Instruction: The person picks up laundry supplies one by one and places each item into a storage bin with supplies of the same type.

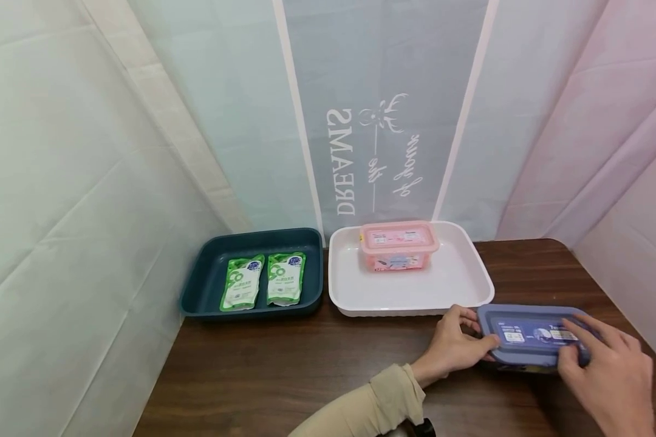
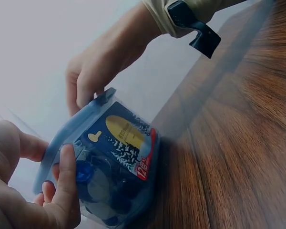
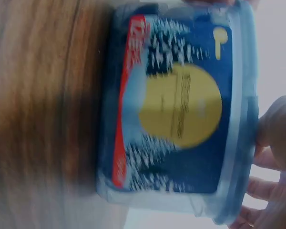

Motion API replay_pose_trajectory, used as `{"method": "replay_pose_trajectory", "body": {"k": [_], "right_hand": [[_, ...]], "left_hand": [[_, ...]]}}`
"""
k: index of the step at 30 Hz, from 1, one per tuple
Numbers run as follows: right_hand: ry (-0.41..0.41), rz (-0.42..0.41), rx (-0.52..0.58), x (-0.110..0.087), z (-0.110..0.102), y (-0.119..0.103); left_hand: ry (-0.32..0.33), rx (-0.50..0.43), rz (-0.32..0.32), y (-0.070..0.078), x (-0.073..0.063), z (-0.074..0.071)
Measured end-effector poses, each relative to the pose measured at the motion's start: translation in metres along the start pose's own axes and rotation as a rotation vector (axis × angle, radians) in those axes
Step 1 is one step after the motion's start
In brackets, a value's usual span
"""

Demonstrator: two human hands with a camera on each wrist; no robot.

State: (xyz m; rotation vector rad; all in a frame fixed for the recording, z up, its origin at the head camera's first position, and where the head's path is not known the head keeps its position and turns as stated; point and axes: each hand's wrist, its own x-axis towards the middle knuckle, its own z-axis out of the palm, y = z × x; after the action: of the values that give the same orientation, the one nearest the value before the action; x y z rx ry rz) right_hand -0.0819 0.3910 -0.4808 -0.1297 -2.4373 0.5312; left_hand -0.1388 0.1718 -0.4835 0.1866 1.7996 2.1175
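A clear plastic tub of laundry pods (image 2: 119,162) with a blue lid (image 1: 530,334) sits at the table's right side. Its front label (image 3: 176,109) bears a yellow circle and a red strip; blue contents show through the wall. My left hand (image 1: 459,346) grips the tub's left end, thumb on top of the lid's edge and fingers around the rim. Over the right end is my right hand (image 1: 607,364), its bent fingertips touching the lid and its thumb at the front rim. In the left wrist view the right hand (image 2: 105,71) comes down from above onto the lid's edge.
Left of the tub stands a white tray (image 1: 404,297) holding a pink-lidded tub (image 1: 399,261). Beside it, a dark green tray (image 1: 208,285) contains two green-and-white pouches (image 1: 242,284). Behind the brown wooden table (image 1: 262,376) hangs a printed curtain (image 1: 382,60).
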Motion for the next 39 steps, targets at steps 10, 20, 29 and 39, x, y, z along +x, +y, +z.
{"method": "replay_pose_trajectory", "body": {"k": [10, 20, 29, 39], "right_hand": [[-0.304, 0.182, 0.083, 0.017, -0.023, 0.011], [-0.476, 0.166, 0.226, 0.019, -0.019, 0.005], [-0.496, 0.092, 0.412, 0.013, -0.005, -0.006], [-0.604, 0.119, 0.529, 0.009, 0.007, -0.017]], "left_hand": [[-0.041, -0.067, -0.023, 0.006, -0.011, -0.033], [-0.020, -0.056, -0.042, 0.012, -0.025, -0.063], [-0.037, -0.046, -0.049, 0.011, -0.037, -0.096], [-0.041, -0.011, -0.063, 0.013, -0.051, -0.122]]}}
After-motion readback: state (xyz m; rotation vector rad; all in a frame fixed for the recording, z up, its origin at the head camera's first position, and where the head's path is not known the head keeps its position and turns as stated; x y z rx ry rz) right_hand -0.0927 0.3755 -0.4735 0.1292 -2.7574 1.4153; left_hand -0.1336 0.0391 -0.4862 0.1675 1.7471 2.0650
